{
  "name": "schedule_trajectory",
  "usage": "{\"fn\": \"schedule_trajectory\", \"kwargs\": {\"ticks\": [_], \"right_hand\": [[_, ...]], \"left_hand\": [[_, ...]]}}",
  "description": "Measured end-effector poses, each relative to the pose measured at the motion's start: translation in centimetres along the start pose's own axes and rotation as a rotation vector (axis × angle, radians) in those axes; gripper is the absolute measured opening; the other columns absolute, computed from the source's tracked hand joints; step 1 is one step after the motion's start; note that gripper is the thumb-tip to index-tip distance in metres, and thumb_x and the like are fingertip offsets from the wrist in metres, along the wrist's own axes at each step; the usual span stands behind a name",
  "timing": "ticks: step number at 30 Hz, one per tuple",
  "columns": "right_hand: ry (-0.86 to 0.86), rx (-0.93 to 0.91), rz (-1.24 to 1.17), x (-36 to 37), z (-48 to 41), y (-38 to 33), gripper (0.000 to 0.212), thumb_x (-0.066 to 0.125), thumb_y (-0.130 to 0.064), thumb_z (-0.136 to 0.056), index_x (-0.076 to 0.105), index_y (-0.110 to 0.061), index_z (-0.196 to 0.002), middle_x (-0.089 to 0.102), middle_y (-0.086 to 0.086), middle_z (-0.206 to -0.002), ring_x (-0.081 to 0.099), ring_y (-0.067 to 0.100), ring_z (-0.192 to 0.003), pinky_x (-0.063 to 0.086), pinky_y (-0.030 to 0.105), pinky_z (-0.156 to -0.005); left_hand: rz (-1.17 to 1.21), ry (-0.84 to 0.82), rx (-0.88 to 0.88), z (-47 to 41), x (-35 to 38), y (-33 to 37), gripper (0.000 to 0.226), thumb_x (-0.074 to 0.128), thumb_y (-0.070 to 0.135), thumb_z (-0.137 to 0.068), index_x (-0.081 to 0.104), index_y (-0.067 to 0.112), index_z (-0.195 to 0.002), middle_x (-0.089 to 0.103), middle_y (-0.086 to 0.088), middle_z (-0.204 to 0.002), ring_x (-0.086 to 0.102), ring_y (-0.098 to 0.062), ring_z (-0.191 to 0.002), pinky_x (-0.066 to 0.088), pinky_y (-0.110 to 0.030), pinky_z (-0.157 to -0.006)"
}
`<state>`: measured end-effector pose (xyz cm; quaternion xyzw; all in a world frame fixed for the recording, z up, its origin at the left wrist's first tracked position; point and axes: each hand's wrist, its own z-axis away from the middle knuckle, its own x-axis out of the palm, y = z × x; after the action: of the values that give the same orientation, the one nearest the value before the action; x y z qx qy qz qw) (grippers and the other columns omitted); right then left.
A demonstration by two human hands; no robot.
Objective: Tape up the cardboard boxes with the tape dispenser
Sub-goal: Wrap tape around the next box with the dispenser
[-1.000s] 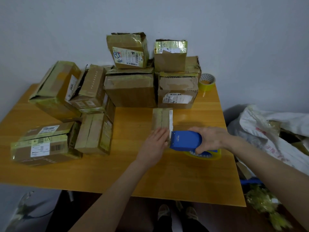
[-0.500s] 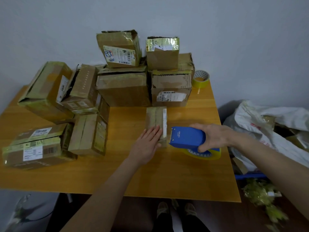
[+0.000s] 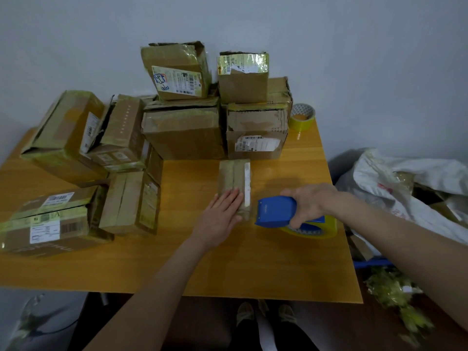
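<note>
A wooden table (image 3: pixel 228 269) lies under both hands. Taped cardboard boxes (image 3: pixel 184 133) are piled beyond and left of the left hand (image 3: pixel 219 219), whose straight fingers press flat on a small box (image 3: pixel 234 176). Just to its right, held apart from it, the right hand (image 3: pixel 309 201) grips a blue tape dispenser (image 3: pixel 274 211). A spare tape roll (image 3: pixel 302 117) sits well beyond the right hand.
</note>
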<state>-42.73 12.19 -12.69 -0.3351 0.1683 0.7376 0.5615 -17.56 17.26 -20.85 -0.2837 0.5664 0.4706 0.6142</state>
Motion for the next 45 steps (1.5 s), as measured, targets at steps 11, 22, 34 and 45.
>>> {"fn": "schedule_trajectory", "kwargs": {"ticks": [11,22,34,45], "right_hand": [[-0.080,0.010,0.069,-1.3,-2.1,-2.4,0.064,0.071,-0.052,-0.066,0.048,-0.036,-0.124,0.055,-0.011,-0.092,0.054,0.013,-0.081,0.046,0.028,-0.065],[0.188,0.183,-1.165,2.3,-0.6,4.2,0.039,0.079,-0.029,-0.072,0.059,-0.016,-0.103,0.066,0.010,-0.103,0.064,0.025,-0.087,0.053,0.035,-0.069],[0.335,0.405,-1.640,8.8,-1.6,2.7,0.048,0.068,-0.046,-0.086,0.062,-0.011,-0.117,0.065,0.007,-0.101,0.061,0.025,-0.092,0.051,0.037,-0.078],[0.779,0.282,-0.632,5.3,-1.0,-2.3,0.051,0.049,-0.041,-0.099,0.044,-0.014,-0.142,0.044,0.013,-0.137,0.039,0.030,-0.130,0.033,0.039,-0.108]], "left_hand": [[0.029,0.023,0.011,0.1,0.0,0.0,0.077,-0.018,0.066,-0.081,-0.009,0.027,-0.146,-0.014,0.008,-0.154,-0.018,-0.008,-0.141,-0.015,-0.027,-0.113],[0.048,0.053,0.007,0.0,0.5,0.0,0.082,-0.020,0.070,-0.081,-0.003,0.025,-0.148,-0.007,0.006,-0.156,-0.010,-0.012,-0.144,-0.013,-0.030,-0.115],[0.024,0.036,-0.003,-0.1,0.3,0.1,0.086,-0.025,0.072,-0.076,-0.008,0.026,-0.147,-0.011,0.007,-0.155,-0.015,-0.008,-0.142,-0.016,-0.028,-0.113],[0.279,0.262,-0.107,1.2,-0.5,0.8,0.061,0.020,0.051,-0.099,0.014,0.018,-0.150,0.010,0.005,-0.156,0.003,-0.005,-0.142,-0.001,-0.024,-0.115]]}}
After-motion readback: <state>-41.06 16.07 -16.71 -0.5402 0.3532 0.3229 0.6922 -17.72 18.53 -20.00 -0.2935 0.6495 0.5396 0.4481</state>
